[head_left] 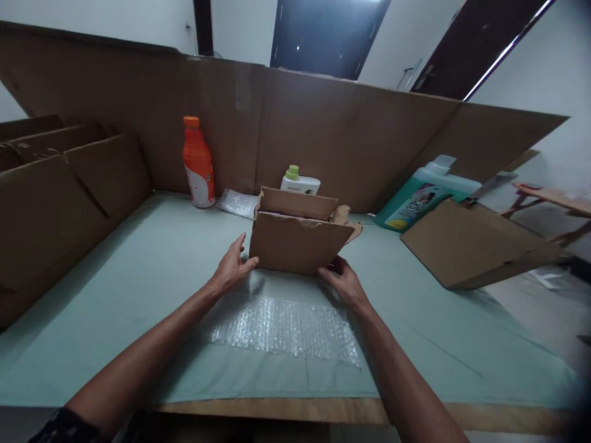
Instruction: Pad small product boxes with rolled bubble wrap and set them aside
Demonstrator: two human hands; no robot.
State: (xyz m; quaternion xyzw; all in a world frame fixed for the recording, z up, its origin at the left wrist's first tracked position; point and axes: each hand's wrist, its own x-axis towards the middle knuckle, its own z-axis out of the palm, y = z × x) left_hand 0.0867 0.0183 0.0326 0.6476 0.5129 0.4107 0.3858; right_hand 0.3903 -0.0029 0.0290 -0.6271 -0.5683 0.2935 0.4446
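A small cardboard box [300, 245] with an open top stands in the middle of the table, torn flaps sticking out at its right end. My left hand [231, 266] is open at its left side, fingers stretched forward and thumb tip at the lower left corner. At the lower right corner my right hand [342, 280] grips the box, thumb in front and fingers partly hidden round the side. Between my forearms a sheet of bubble wrap [286, 327] lies flat. Just behind the box is a white bottle with a green cap [300, 183], its lower part hidden.
An orange bottle [198, 163] and another piece of bubble wrap [237, 203] are at the back left. Large cardboard boxes [69, 209] line the left side. On the right, a jug of green-blue liquid [418, 200] leans by a cardboard piece [480, 246]. A cardboard wall [351, 135] closes the back.
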